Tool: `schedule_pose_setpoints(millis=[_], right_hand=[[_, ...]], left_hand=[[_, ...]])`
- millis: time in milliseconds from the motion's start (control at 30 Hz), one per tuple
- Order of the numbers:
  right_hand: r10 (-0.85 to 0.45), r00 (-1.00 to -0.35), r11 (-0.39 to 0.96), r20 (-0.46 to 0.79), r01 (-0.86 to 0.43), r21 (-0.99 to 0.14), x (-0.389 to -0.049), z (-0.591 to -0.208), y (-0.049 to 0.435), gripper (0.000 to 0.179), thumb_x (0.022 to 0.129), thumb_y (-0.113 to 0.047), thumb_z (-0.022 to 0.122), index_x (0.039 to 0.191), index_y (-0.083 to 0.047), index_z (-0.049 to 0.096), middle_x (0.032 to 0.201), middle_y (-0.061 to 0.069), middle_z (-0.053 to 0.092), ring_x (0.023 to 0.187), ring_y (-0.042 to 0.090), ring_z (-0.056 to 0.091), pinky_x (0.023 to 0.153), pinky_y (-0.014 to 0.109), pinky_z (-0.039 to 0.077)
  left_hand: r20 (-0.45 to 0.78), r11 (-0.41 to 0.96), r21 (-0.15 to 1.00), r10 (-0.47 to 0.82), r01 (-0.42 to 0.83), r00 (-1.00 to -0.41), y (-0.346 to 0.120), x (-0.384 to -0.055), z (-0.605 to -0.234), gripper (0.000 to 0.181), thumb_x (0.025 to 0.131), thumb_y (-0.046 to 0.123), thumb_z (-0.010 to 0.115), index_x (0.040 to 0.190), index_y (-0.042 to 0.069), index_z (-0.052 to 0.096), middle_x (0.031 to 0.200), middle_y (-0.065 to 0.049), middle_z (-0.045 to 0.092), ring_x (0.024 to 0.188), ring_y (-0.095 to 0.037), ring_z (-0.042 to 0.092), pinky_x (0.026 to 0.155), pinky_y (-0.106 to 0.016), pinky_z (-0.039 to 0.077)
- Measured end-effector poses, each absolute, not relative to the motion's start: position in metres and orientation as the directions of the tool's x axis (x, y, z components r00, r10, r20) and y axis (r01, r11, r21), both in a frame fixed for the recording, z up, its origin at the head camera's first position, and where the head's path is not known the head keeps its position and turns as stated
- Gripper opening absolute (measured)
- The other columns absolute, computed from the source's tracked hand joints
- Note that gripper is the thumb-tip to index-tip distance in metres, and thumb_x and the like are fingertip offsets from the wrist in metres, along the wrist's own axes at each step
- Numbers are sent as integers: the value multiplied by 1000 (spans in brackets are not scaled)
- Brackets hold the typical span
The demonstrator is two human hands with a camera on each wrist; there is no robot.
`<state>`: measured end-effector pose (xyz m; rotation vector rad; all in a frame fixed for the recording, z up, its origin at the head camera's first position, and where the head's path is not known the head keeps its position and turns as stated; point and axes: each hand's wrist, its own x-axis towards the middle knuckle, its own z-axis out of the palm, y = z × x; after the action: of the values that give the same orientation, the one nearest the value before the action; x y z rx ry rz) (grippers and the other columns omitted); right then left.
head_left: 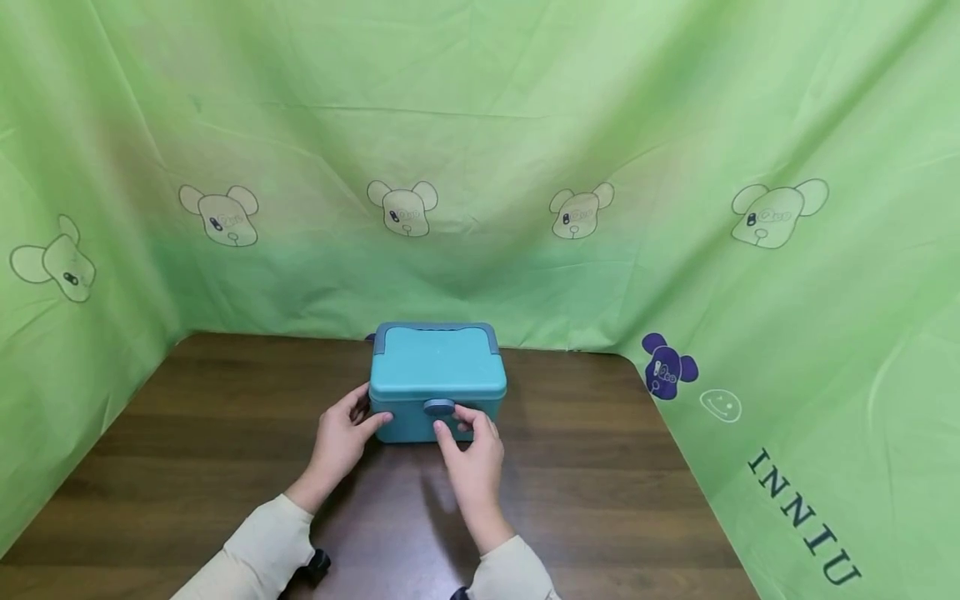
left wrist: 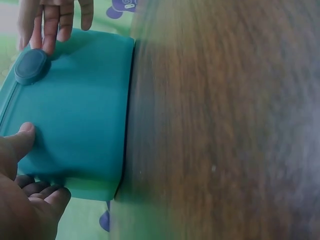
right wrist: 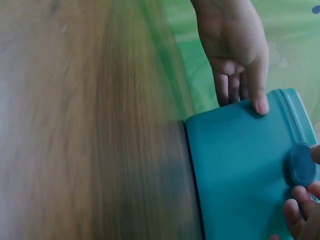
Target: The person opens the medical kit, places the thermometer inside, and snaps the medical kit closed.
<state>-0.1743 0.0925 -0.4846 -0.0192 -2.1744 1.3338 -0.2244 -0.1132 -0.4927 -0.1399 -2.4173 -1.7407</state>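
A teal lunch box (head_left: 438,362) with a blue-grey handle folded flat around its lid stands closed on the wooden table. An oval blue-grey latch (head_left: 439,407) sits at the middle of its front, just under the lid. My left hand (head_left: 339,437) holds the box's left front corner, thumb on the front wall and fingers along the left side. At the latch's right end is my right hand (head_left: 474,458), its fingertips right at the latch's edge and its thumb apart below. The left wrist view shows the right fingers (left wrist: 50,30) fairly straight beside the latch.
The brown wooden table (head_left: 585,500) extends in front of the box and to both sides. A green curtain (head_left: 480,108) printed with bear heads hangs behind and around it, close behind the box. A black wrist strap (head_left: 318,567) shows at the left sleeve.
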Motion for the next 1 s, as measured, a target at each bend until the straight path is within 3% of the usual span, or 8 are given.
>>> schedule_pose_setpoints(millis=[267, 433, 600, 767, 1000], right_hand=[[94, -887, 519, 452, -344, -782, -176, -476, 115, 31, 90, -22, 80, 120, -14, 72, 117, -3, 71, 115, 17, 62, 99, 42, 52], [-12, -896, 555, 443, -375, -743, -176, -474, 130, 30, 91, -20, 79, 119, -13, 72, 119, -3, 69, 114, 18, 61, 96, 45, 54], [-82, -888, 585, 452, -410, -699, -177, -472, 144, 27, 90, -18, 80, 116, -12, 74, 115, -4, 69, 107, 16, 60, 89, 43, 54], [-134, -870, 628, 474, -444, -639, -179, -471, 159, 27, 90, -18, 81, 115, -13, 74, 115, -6, 68, 109, 14, 60, 92, 37, 52], [-247, -827, 682, 505, -519, -516, -179, -471, 184, 28, 91, -21, 80, 117, -15, 72, 116, -8, 68, 111, 14, 60, 98, 41, 50]], left_hand=[[214, 364, 909, 5, 201, -977, -121, -229, -489, 67, 89, 23, 82, 147, 3, 55, 144, -19, 60, 133, -34, 58, 106, -46, 50], [200, 371, 910, 0, 186, -980, -124, -229, -492, 66, 89, 24, 82, 146, 3, 55, 144, -19, 60, 134, -34, 58, 107, -46, 49], [204, 374, 908, 6, 191, -979, -126, -229, -493, 65, 89, 24, 82, 145, 3, 56, 143, -19, 61, 133, -34, 59, 106, -46, 50], [202, 365, 911, 15, 194, -979, -128, -228, -493, 61, 90, 23, 81, 144, 4, 58, 141, -18, 62, 131, -33, 60, 104, -45, 52], [211, 378, 901, 47, 213, -976, -132, -226, -491, 56, 92, 26, 79, 140, 4, 61, 136, -17, 66, 125, -33, 64, 100, -44, 54]])
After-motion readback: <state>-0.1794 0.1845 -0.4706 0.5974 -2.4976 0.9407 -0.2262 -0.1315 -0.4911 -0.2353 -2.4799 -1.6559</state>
